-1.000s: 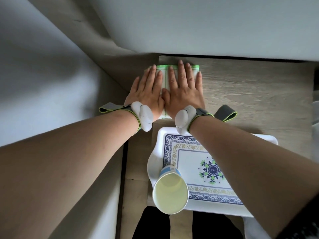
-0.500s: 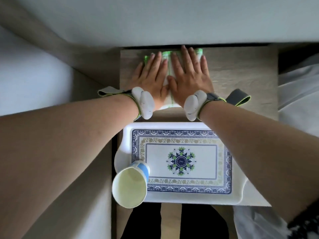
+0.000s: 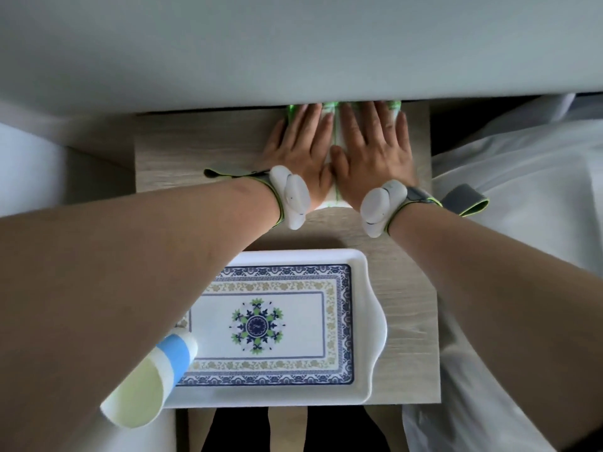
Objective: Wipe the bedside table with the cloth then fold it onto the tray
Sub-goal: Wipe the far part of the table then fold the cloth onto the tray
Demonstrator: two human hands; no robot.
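Observation:
A white cloth with green edging lies flat at the back of the wood-grain bedside table, right of centre, against the wall. My left hand and my right hand rest side by side on it, palms down and fingers stretched out. They cover most of the cloth, so only strips between and around the hands show. In front of the hands sits the white tray with a blue and green floral pattern; its patterned middle is bare.
A paper cup with a blue band stands at the tray's near left corner, under my left forearm. A pale wall borders the table's back edge. White bedding lies along the right side. Bare tabletop shows left of the hands.
Both hands have slid the cloth to the right along the table's back edge, from the back left corner to right of centre. The tray and cup stay in place.

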